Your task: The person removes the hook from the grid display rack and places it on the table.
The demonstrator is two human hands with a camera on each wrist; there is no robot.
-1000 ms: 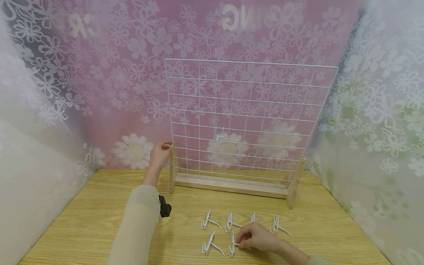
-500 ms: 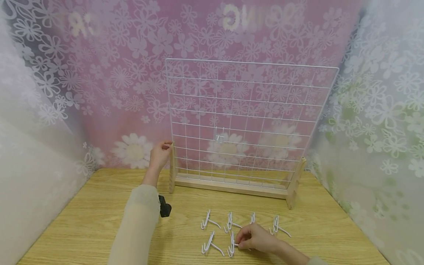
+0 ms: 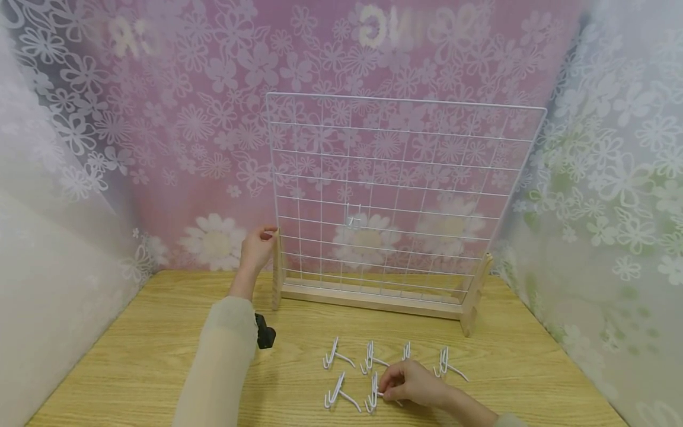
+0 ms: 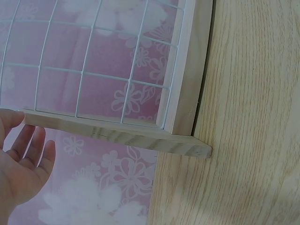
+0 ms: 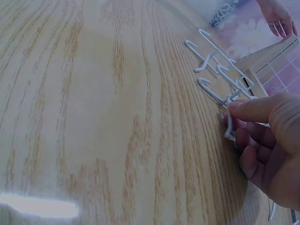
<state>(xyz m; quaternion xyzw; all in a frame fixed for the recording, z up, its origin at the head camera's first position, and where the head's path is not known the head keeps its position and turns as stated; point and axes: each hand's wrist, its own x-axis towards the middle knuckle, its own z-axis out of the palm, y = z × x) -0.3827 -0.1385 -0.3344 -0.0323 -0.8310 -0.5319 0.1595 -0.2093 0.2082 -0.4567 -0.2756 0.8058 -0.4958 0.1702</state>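
In the head view, my left hand (image 3: pixel 257 249) holds the top of the left upright of a wooden stand (image 3: pixel 373 300), thumb and fingers on its two sides. The stand carries a white wire grid panel (image 3: pixel 405 101), upright and facing me. One white hook (image 3: pixel 354 222) hangs on the grid, left of its middle. Down in front, my right hand (image 3: pixel 416 384) pinches the prong of a white wire hook (image 3: pixel 374 391) between thumb and index finger, low over the table. In the right wrist view, the thumb lies along this hook (image 5: pixel 228 117).
Several more white hooks lie on the wooden table (image 3: pixel 160 356): a back row with a rightmost hook (image 3: pixel 444 362), and one front hook (image 3: pixel 335 392) left of the held one. A flowered pink curtain (image 3: pixel 203 136) hangs behind, pale ones at both sides.
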